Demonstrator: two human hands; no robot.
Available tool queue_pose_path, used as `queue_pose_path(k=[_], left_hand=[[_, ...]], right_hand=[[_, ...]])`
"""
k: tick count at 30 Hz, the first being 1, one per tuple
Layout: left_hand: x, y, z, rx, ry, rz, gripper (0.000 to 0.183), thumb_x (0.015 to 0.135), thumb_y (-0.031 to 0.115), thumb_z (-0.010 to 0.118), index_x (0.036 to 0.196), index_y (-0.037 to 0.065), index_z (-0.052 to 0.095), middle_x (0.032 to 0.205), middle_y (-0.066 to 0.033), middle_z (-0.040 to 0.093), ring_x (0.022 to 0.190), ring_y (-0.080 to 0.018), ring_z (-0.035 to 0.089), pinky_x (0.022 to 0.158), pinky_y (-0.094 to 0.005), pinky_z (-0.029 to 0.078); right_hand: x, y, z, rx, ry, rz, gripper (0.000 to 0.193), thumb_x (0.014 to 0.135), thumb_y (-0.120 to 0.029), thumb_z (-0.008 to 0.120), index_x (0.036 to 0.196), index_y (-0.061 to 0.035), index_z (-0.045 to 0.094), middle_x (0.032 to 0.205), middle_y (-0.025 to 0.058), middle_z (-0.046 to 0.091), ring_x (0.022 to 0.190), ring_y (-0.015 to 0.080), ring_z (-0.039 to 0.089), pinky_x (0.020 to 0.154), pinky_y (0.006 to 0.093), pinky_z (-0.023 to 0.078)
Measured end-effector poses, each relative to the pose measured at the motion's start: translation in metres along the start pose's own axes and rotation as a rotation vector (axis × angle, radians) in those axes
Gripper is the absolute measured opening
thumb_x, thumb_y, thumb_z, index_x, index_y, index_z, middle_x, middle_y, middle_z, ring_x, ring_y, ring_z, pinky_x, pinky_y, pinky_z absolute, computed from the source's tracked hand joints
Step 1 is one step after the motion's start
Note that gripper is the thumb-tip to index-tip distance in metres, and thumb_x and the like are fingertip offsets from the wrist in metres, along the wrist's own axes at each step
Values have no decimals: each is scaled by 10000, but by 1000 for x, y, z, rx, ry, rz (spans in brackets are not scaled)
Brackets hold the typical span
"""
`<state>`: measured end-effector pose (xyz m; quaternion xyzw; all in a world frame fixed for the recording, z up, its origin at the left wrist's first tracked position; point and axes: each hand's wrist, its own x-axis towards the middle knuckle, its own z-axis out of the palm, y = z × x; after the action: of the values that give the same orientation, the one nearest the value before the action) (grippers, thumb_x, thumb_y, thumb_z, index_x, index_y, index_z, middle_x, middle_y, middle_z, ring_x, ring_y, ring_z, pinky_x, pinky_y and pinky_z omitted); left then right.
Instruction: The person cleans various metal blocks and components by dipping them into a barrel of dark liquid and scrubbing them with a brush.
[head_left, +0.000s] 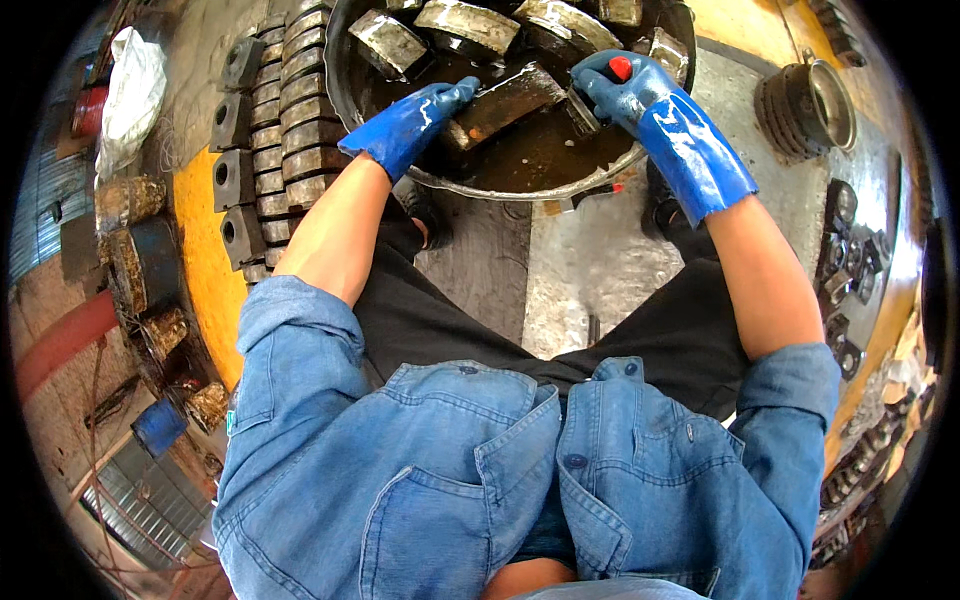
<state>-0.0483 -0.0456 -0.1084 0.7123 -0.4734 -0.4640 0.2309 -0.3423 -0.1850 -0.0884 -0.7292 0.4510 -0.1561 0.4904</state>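
Both my hands wear blue rubber gloves and reach over a round dark pan [470,190] of brown, oily liquid. My left hand [425,115] is closed on the left end of a wet metal block [515,103], which is tilted over the liquid. My right hand [625,88] grips what looks like a red-handled brush [620,68]. The red handle end pokes out by the thumb, and the brush's flat head [582,112] points down beside the block's right end. Most of the handle is hidden by the glove.
Several wet curved metal pieces [467,28] lie in the pan's far part. Rows of stacked metal parts [305,120] and blocks with holes [235,177] stand at left. A ribbed metal cylinder [803,110] is at right, above small dark parts [850,265]. My feet flank the pan.
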Motion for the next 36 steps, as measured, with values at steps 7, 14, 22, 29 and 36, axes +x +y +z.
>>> queue_pose_path(k=[7, 14, 22, 29, 36], left_hand=[[8, -2, -2, -63, 48, 49, 651, 1021, 580, 569, 1364, 31, 625, 1320, -102, 645, 1219, -204, 554, 1071, -344, 389], [21, 7, -3, -89, 79, 62, 643, 1013, 598, 573, 1295, 25, 646, 1234, -91, 655, 1127, -193, 557, 996, -342, 409], [21, 27, 6, -38, 62, 56, 643, 1005, 619, 577, 1217, 19, 670, 1135, -79, 667, 1021, -182, 559, 910, -340, 432], [19, 53, 22, 63, 7, -10, 650, 997, 637, 581, 1148, 14, 691, 1049, -68, 677, 929, -171, 562, 835, -338, 452], [20, 67, 29, 71, -31, -24, 662, 992, 651, 583, 1110, 12, 710, 991, -64, 691, 862, -168, 571, 783, -337, 474]], right_hand=[[2, -2, -1, 17, -11, 70, 226, 957, -314, 737, 1071, -125, 789, 825, 23, 751, 691, 96, 661, 693, 286, 582], [-4, -18, -6, 68, -77, 150, 228, 969, -294, 741, 1136, -144, 778, 911, 24, 757, 722, 108, 686, 680, 294, 589], [-11, -21, -7, 112, -120, 102, 237, 963, -310, 740, 1105, -126, 781, 864, 25, 747, 698, 112, 683, 677, 298, 587], [-7, -18, -15, 164, -116, 66, 251, 935, -317, 765, 1108, -136, 784, 877, 26, 753, 730, 122, 695, 693, 302, 584], [-8, -13, -20, 110, -86, 67, 251, 949, -337, 763, 1107, -144, 788, 860, 25, 752, 728, 113, 692, 691, 303, 587]])
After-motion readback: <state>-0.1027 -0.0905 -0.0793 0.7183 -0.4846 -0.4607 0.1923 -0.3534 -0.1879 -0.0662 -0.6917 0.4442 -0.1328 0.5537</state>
